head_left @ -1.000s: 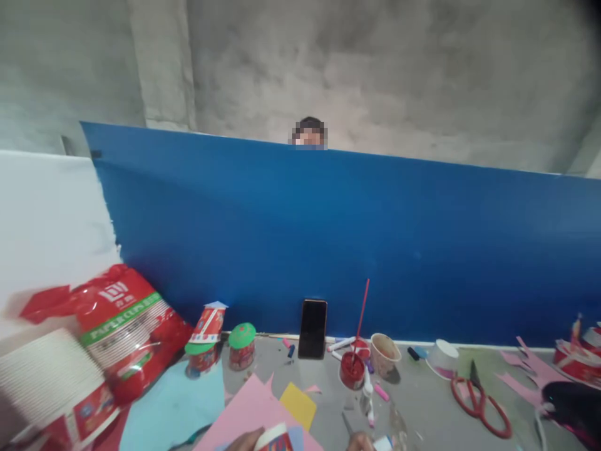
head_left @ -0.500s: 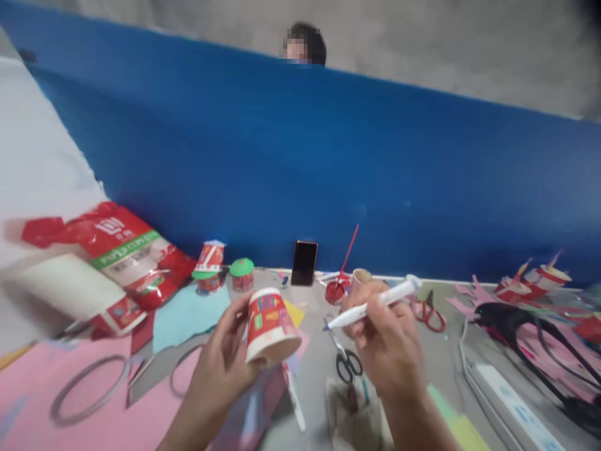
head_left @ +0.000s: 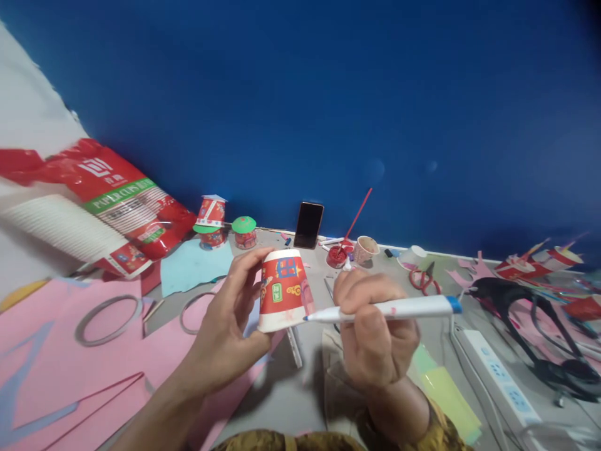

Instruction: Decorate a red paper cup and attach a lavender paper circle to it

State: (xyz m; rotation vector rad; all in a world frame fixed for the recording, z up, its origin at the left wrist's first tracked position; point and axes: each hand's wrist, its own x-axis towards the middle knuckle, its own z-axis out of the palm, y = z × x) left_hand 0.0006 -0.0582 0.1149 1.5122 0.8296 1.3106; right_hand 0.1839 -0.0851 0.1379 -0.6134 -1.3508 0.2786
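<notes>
Centrally, held cup (head_left: pixel 282 293) upturned, stick (head_left: pixel 360 211) in pot (head_left: pixel 335 263)

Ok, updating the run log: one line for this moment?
left hand: holds inverted paper cup | right hand: holds white marker | tip: at cup, contact unclear

left grip (head_left: pixel 230 316): curled, thumb (head_left: pixel 259 342) lowest | right grip (head_left: pixel 375 332): pinched tight | hands apart

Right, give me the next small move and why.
Probably make a light stroke with the white plastic marker on the red-and-white paper cup: the right hand points the blue tip at the cup's rim and the left hand grips the cup.
</notes>
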